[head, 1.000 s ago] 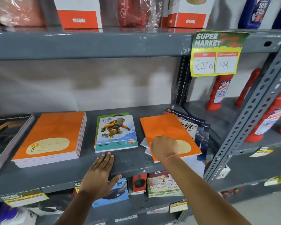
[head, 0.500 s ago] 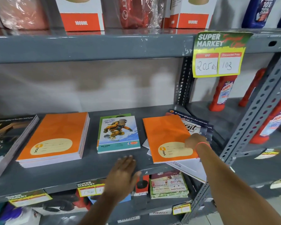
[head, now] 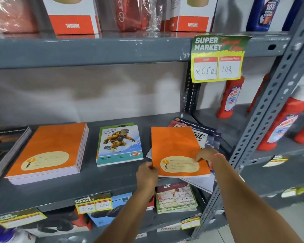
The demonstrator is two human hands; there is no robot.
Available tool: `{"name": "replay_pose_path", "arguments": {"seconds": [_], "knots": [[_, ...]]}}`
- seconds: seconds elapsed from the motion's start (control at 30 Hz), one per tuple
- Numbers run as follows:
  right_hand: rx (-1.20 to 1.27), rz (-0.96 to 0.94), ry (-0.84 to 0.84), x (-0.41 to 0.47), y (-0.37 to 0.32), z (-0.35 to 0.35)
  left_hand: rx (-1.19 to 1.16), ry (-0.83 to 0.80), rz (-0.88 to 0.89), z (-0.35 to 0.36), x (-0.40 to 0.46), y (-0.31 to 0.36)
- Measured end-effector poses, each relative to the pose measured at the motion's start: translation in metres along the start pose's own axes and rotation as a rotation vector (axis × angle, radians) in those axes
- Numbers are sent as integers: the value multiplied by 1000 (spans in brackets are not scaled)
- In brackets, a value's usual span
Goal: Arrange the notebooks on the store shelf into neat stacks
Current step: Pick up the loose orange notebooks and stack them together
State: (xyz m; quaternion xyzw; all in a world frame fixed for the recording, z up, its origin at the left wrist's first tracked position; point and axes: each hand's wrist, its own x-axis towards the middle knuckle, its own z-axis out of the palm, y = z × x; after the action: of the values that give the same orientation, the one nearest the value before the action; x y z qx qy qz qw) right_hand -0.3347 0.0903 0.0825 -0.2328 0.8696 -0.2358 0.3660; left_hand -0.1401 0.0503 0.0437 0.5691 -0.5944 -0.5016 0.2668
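Note:
An orange notebook point(head: 175, 146) lies on top of a messy pile of dark and white notebooks point(head: 207, 135) at the right end of the grey shelf point(head: 102, 183). My left hand point(head: 146, 174) pinches the orange notebook's near left corner. My right hand point(head: 206, 155) grips its right edge, thumb on the cover. To the left lie a notebook with a snowboarder cover point(head: 118, 145) over a green one, a neat stack of orange notebooks point(head: 47, 153), and a dark stack point(head: 5, 148) at the far left.
A perforated steel upright point(head: 263, 109) stands just right of the pile. Red cleaner bottles point(head: 230, 97) fill the neighbouring bay. A price tag point(head: 218, 58) hangs from the upper shelf, which holds boxes point(head: 72, 14). More goods sit on the shelf below point(head: 175, 199).
My left hand has risen from the shelf's front edge to the orange notebook's left corner. My right hand slid from its top to its right edge and took hold.

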Motion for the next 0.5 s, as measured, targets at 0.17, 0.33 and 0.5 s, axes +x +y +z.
{"name": "replay_pose_path", "arguments": {"seconds": [0.17,0.33,0.5], "knots": [[91,-19,-36,1,3,-8,-79,-30,-4,-3,-10,5],[140,-5,-43,-8,2,-18,-122,-58,74,-7,-14,20],[328,-80,-10,-28,-33,-17,-199,-29,104,-42,-10,33]]}}
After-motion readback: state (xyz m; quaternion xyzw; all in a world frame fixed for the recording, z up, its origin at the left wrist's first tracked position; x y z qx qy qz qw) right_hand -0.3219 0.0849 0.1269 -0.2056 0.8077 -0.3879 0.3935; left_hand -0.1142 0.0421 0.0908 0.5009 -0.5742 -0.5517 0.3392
